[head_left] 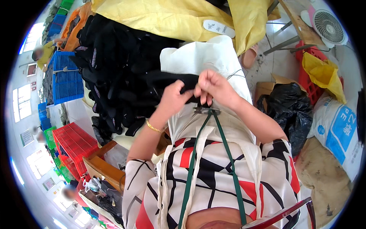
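Observation:
A black cloth piece (pixel 171 79) lies across my lap, over a white cloth (pixel 198 57). My left hand (pixel 173 97) grips its near side between thumb and fingers. Close by on the right, my right hand (pixel 216 88) is closed in a pinch at the end of the black piece; what its fingertips hold is too small to make out. A thin dark thread (pixel 235 74) shows beside that hand. Just below my hands, small metal thread snips (pixel 206 110) hang from a green cord (pixel 225 143) around my neck.
A large heap of black cloth pieces (pixel 118 65) rises at my left. Beyond lies yellow sheeting (pixel 160 15) with a white label. Blue (pixel 68 78) and red crates (pixel 74 143) and a wooden drawer (pixel 101 164) stand left. Right are a black bag (pixel 288 105), a white-blue sack (pixel 335 129) and a fan (pixel 328 24).

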`<state>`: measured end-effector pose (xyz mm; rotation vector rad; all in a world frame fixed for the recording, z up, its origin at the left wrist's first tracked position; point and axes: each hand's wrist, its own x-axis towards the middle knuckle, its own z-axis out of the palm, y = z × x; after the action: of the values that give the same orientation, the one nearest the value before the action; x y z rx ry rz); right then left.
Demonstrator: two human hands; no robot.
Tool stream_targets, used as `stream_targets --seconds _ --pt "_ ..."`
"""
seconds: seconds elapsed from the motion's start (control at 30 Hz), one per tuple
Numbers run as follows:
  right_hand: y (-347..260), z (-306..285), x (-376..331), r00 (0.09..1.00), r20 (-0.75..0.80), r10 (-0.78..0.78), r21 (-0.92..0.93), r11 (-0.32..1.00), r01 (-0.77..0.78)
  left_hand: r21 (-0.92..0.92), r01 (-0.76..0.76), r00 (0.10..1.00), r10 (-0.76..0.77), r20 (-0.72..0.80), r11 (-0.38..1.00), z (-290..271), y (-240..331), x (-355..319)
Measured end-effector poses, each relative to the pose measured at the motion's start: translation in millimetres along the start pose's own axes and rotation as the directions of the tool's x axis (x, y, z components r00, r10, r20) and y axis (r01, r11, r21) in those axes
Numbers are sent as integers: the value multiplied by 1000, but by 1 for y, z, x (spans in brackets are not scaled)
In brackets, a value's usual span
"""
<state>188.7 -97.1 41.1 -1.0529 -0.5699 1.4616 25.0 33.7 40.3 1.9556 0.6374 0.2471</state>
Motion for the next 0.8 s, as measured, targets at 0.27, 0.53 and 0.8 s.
stream_targets --seconds 0.27,0.53,0.8 --pt "-66 -224 -112 596 -765 -243 308 675 670 409 -139 856 -98 508 902 -28 18 66" --pt "-102 -363 -319 -445 -730 -519 -683 561 467 396 -221 749 -105 654 891 8 -12 76" --pt "3 -142 -103 637 -640 -429 -486 868 96 648 -348 936 213 280 677 5 17 33"
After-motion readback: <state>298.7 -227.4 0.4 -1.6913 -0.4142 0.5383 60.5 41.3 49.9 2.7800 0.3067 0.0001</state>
